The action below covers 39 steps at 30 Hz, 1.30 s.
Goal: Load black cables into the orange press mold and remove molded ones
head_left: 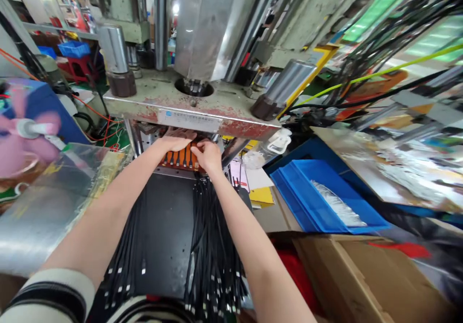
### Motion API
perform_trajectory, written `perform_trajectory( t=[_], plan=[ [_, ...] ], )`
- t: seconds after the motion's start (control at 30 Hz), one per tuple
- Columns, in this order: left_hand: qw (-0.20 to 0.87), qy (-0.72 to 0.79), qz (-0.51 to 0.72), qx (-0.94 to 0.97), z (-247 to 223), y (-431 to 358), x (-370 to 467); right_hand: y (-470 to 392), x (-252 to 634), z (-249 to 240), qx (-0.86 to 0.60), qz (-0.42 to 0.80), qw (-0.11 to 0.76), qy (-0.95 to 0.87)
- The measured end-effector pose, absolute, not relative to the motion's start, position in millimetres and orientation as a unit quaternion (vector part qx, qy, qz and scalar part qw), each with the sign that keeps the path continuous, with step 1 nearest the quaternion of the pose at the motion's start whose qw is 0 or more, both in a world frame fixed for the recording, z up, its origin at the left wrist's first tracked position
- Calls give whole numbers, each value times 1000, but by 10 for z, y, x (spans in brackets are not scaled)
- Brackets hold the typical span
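Note:
Under the press plate, my left hand (178, 138) lies with its fingers stretched out flat over the back of an orange mould (175, 158). Several black connector ends sit side by side in the mould's slots. My right hand (209, 157) is at the mould's right end, thumb and fingers bent together; whatever is between them is too small to make out. A thick bundle of black cables (213, 236) hangs below my right hand. More black cables (125, 245) lie along the left side of a dark board (168, 226).
The worn press plate (195, 113) spans just above both hands, between metal columns. A pink fan (27, 127) stands at the left. On the right are blue trays (300, 202) with a pale bundle inside, and an open cardboard box (361, 274) nearer me.

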<state>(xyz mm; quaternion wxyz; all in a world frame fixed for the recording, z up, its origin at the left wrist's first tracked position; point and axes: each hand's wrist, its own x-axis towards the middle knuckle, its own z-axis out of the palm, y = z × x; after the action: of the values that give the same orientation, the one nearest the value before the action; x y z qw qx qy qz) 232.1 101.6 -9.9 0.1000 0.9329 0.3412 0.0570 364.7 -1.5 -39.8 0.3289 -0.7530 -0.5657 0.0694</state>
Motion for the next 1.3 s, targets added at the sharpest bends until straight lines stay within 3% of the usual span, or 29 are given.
perform_trajectory(
  t=[0.1,0.2,0.27,0.33,0.47,0.7,0.8,0.93,1.13,1.2,1.3],
  plan=[
    [115,303,120,938,-146,746,1843,-507,3754,-515,-721,54,344,-598],
    [67,348,204,913,-302,368,1243,-1060,3864,-659,-793,39,160,-587],
    [11,447,171,878,-455,150,920,-1301,3868,-753,-821,50,31,-568],
    [0,507,104,856,-623,30,722,-1404,3824,-832,-820,81,-14,-567],
    [83,550,60,829,-822,76,626,-1397,3790,-895,-820,126,75,-554],
    [145,528,159,822,-544,217,582,-1501,3708,-659,-719,254,368,-532],
    [156,473,208,842,-387,197,588,-1536,3462,-471,-621,339,358,-609],
    [113,428,248,862,-163,107,651,-1543,3130,-282,-542,356,315,-693],
    [1,358,371,857,281,-175,809,-1483,2920,-278,-502,353,362,-702],
    [30,359,378,853,414,-274,864,-1456,2894,-289,-488,355,388,-696],
    [182,338,373,845,562,-382,955,-1417,2860,-276,-475,354,423,-686]
  ],
)
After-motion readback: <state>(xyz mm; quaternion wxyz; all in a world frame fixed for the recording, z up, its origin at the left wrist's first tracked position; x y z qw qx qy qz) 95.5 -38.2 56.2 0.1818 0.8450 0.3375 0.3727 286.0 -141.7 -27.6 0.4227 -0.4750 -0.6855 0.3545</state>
